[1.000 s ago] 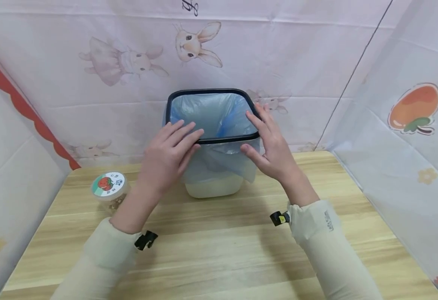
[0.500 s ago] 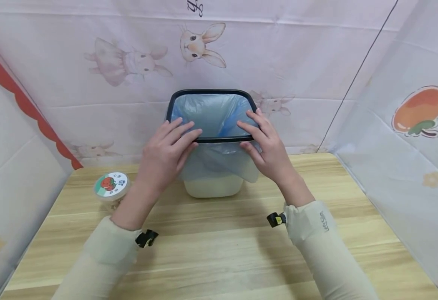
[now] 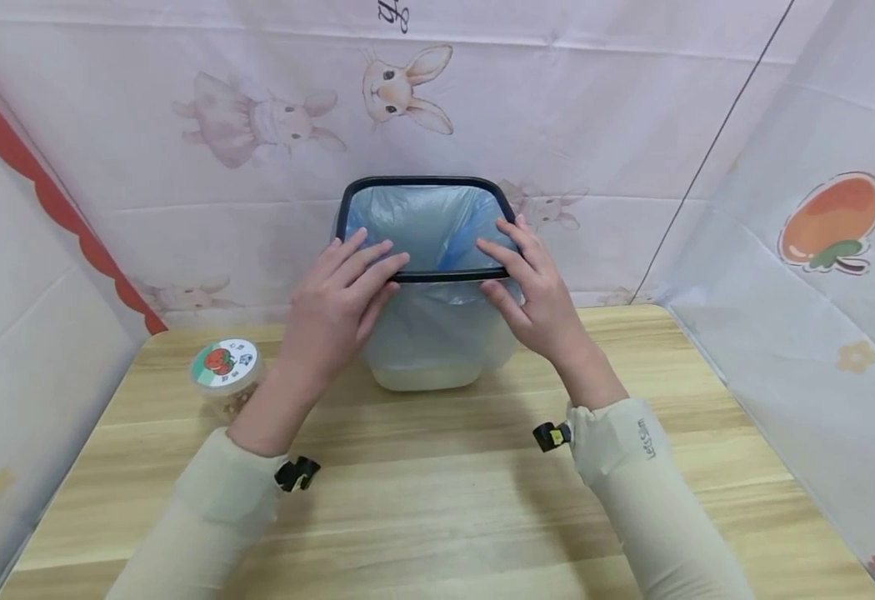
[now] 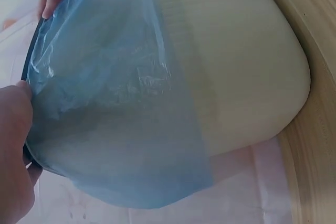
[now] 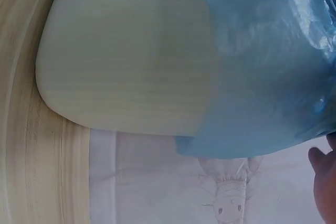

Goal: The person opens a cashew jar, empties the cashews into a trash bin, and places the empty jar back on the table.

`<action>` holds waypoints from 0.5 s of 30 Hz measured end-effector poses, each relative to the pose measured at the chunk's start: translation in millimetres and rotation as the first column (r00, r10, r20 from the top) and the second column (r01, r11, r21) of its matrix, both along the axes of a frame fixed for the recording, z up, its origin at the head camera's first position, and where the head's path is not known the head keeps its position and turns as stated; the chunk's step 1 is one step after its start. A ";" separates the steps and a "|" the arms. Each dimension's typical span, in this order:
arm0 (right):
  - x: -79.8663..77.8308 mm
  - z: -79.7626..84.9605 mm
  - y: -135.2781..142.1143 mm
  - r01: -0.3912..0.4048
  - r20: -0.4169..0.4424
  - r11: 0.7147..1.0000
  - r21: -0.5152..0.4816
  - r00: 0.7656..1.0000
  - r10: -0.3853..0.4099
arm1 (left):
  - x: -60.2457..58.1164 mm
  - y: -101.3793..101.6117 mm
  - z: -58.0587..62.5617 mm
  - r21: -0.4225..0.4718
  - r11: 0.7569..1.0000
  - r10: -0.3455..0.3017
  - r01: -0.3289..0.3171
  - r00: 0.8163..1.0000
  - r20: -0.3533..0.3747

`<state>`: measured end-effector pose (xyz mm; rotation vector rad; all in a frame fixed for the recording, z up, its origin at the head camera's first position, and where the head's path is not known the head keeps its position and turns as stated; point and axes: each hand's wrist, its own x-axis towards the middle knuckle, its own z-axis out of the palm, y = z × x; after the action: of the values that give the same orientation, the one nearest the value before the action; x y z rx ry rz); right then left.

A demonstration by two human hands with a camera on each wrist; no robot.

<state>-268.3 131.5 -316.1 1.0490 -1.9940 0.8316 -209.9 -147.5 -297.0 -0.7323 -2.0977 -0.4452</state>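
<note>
A cream trash can (image 3: 426,377) stands upright against the back wall, lined with a translucent blue garbage bag (image 3: 437,321) folded down over its outside. Round its mouth runs a black rim ring (image 3: 448,276). My left hand (image 3: 336,300) grips the ring at its front left corner, fingers over the inside and thumb outside. At the front right corner my right hand (image 3: 542,296) holds the ring the same way. In the left wrist view the bag (image 4: 121,77) hangs over the can's upper half. The right wrist view shows the can's bare lower wall (image 5: 126,56).
A clear round jar (image 3: 227,367) with a printed lid stands on the wooden table (image 3: 437,492), left of the can and partly behind my left forearm. Fabric walls with rabbit prints (image 3: 396,92) close off the back and sides.
My right hand's fingers have come down over the rim ring at the front right corner. My left hand has stayed at the front left corner. The view has shifted slightly.
</note>
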 end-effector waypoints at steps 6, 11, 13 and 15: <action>9.6 -1.3 -2.7 0.057 0.018 0.998 0.032 0.998 -0.057 | 11.3 -15.6 2.4 0.044 0.999 -0.008 0.007 1.000 0.027; 36.9 -8.3 -13.4 0.051 -0.077 0.997 0.063 0.996 -0.046 | 30.5 -52.7 -1.8 0.048 0.997 0.052 -0.053 0.999 0.010; 49.8 -13.2 -21.9 0.020 -0.145 0.998 0.062 0.989 -0.011 | 35.9 -72.3 -7.3 0.043 0.996 0.081 -0.081 0.997 0.020; 61.8 -20.4 -34.1 -0.031 -0.230 0.998 0.062 0.972 0.045 | 40.2 -92.1 -15.5 0.032 0.991 0.128 -0.130 0.990 0.066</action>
<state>-206.5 97.4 -336.5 1.1650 -1.8151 0.6424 -169.8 -239.7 -312.5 -0.5645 -2.1767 -0.4389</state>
